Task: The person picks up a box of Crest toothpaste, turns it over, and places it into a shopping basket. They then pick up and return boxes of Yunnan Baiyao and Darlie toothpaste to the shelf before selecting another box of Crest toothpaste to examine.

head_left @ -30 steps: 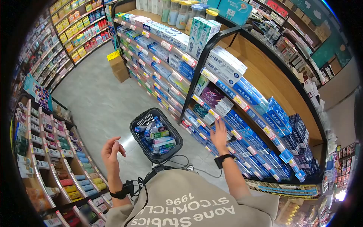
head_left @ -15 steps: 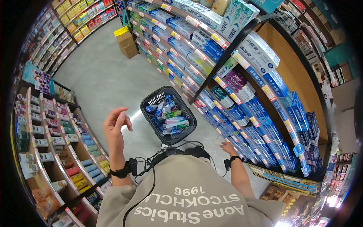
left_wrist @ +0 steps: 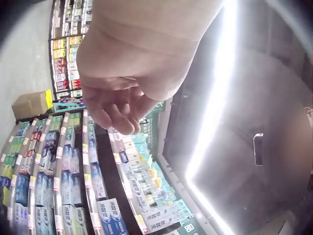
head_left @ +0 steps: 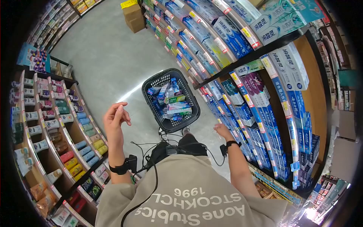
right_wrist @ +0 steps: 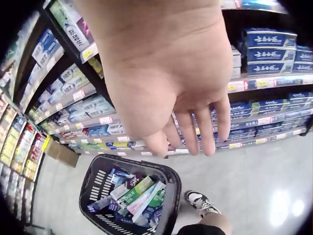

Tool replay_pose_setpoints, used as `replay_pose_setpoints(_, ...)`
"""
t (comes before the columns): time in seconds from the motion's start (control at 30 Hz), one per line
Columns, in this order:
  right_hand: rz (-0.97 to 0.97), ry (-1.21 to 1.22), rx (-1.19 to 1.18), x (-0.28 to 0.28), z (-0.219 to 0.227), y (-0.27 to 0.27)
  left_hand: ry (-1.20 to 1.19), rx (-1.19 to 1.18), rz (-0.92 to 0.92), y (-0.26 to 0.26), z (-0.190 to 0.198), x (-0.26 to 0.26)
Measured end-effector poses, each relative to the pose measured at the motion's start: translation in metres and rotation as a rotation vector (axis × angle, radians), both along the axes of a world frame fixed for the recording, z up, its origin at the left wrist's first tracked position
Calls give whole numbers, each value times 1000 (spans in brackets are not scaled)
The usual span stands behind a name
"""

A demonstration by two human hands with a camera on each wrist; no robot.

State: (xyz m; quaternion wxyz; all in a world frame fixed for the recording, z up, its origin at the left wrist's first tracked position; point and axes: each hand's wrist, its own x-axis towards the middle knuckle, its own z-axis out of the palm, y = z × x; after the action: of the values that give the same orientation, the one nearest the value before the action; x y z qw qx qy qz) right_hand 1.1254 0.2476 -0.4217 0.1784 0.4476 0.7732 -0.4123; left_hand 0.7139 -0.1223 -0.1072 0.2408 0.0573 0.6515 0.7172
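1. black perforated plastic basket (head_left: 181,124) stands on the grey floor (head_left: 94,64) ahead of the person, loaded with a jumble of slim blue, white and green cartons (head_left: 176,109).
2. key relation: basket sits between the two hands. from the right hand (head_left: 223,131) it lies left and ahead; from the left hand (head_left: 116,116), right and a bit ahead. right looks slightly nearer in the head view; height gap not readable.
3. basket long axis points away from the person, far end leaning left. cartons inside lie at mixed angles.
4. left hand: released, fingers loosely bent, holding nothing, raised over the floor. right hand: also released, fingers extended, palm bare, near the black-framed shelf unit with tan back panel (head_left: 323,106); apart from its cartons as far as i can tell.
5. right wrist view adds the right palm and fingers, foreshortened from the head, plus a black-and-white shoe (right_wrist: 201,201) just beside the basket, seen far better here.
6. left wrist view: no basket at all. shows the left hand's bent fingers from the palm side and a bright white strip light (left_wrist: 210,98) overhead, absent from the head view.
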Motion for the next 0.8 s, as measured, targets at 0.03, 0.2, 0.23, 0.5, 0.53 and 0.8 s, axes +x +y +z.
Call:
replay_pose_setpoints(0.03,7,69,12,-14,-9,5,-39,4,1,5,-4,2)
replay_pose_setpoints(0.2,38,68,-198,-92,-29,-3,-58,-80,-353,14,-10,15)
replay_pose_setpoints(0.23,79,48,-226,-101,-31,-9,-66,-107,-361,13,-12,17)
replay_pose_setpoints(0.5,234,-143,-333,-151,-79,-35,-226,-242,-232,16,-39,34)
replay_pose_setpoints(0.53,258,-173,-336,-158,-81,-35,-235,-263,-235,17,-43,39)
replay_pose_setpoints(0.8,296,-194,-415,-240,-79,-34,-327,-339,-84,7,-68,57)
